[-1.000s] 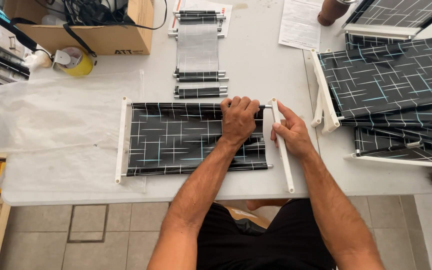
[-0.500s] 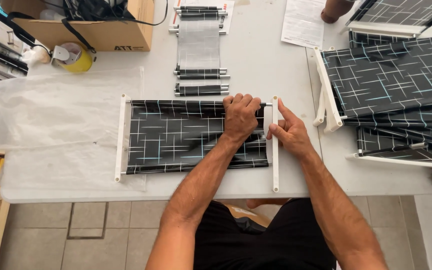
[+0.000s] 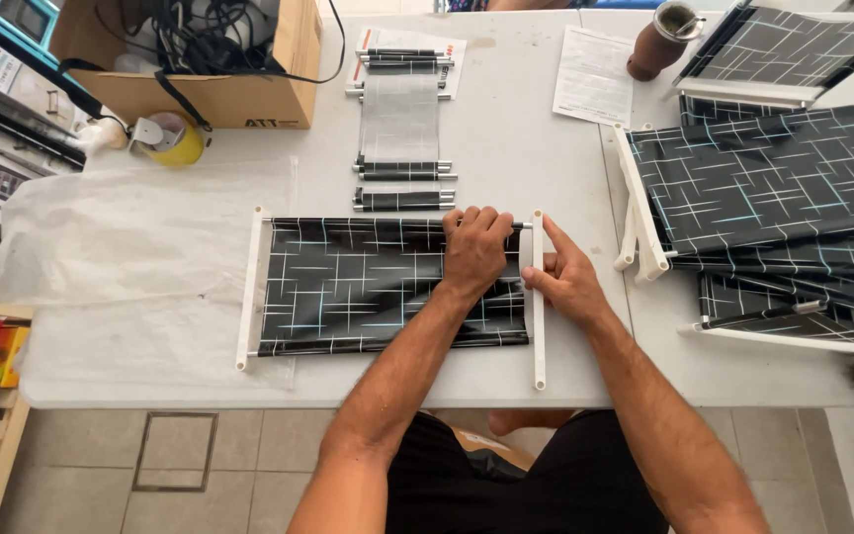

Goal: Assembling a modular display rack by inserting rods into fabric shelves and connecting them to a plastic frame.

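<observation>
One cardboard box [image 3: 219, 94] — black cables [image 3: 205, 30] inside | hands on patterned panel [image 3: 368, 287]

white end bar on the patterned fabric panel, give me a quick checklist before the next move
1. Right hand on the right white bar: ok, fingers press its upper half.
2. Left hand pinning the black patterned fabric near its top right corner: ok.
3. Right bar parallel to the left white bar: ok, both run straight across the panel ends.
4. Fabric flat: ok, no big wrinkles show.
5. Rod ends seated in the right bar: cannot tell, the hands hide the top joint.
6. Finished panels apart from the work: ok, stacked to the right.
</observation>
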